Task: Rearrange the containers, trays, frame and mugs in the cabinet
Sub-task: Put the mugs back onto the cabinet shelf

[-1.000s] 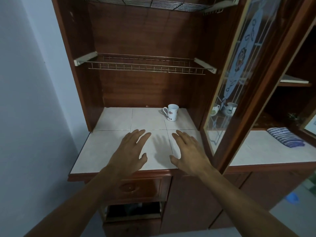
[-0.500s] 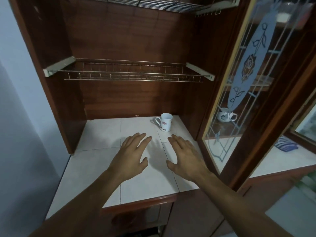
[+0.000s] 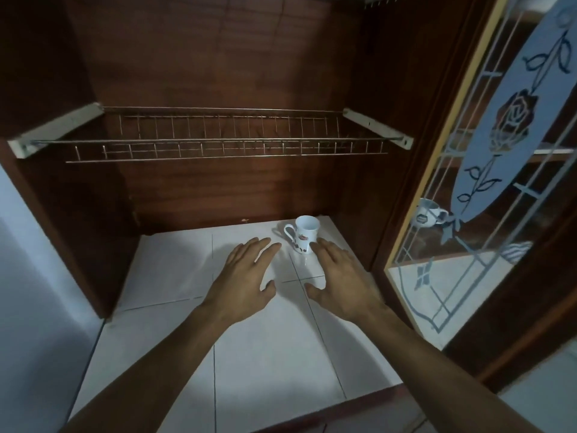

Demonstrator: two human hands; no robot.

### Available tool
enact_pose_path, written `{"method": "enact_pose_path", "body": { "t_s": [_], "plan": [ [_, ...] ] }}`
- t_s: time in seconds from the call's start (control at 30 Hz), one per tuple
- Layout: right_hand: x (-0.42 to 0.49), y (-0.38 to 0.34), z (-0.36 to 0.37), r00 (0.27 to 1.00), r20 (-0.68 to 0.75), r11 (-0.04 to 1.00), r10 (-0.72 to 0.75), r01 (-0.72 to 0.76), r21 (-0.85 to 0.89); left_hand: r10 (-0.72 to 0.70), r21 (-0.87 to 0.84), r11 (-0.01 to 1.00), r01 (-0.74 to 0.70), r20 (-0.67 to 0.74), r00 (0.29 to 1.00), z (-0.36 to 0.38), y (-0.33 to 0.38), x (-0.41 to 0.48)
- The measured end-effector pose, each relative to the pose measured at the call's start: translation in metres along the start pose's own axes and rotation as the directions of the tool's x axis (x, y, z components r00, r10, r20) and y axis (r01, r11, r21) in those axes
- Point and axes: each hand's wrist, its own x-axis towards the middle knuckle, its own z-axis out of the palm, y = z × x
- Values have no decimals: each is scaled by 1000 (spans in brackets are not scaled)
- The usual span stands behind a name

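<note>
Head view: the white mug (image 3: 304,233) stands upright at the far right of the tiled counter (image 3: 175,270), with its handle to the left. The left hand (image 3: 246,276) and right hand (image 3: 338,276) are both released, fingers straight, grasping nothing. The right fingertips lie just beside the mug. A wire rack (image 3: 218,145) spans the cabinet above.

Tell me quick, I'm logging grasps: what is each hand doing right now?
Left hand: open, holding nothing.
Right hand: open, holding nothing, close beside the white printed ceramic mug.
</note>
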Motion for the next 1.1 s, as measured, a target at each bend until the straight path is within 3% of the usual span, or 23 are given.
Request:
{"method": "enact_pose_path", "body": {
  "t_s": [0.2, 0.57, 0.7, 1.1],
  "plan": [
    [36, 7, 13, 997, -28, 988, 67, -62, 143, -3, -36, 999, 2, -12, 1000, 12, -21, 37],
    [97, 32, 31, 975, -55, 961, 215, -201, 191, 111, -122, 986, -112, -14, 994, 42, -59, 113],
    [119, 44, 39, 963, -59, 931, 262, -236, 277, 82, -196, 978, -77, 16, 997, 55, -68, 139],
    [151, 79, 77, 949, 98, 828, 301, -311, 467, 88, -329, 941, -82, 3, 996, 102, -61, 191]
  ]
}}
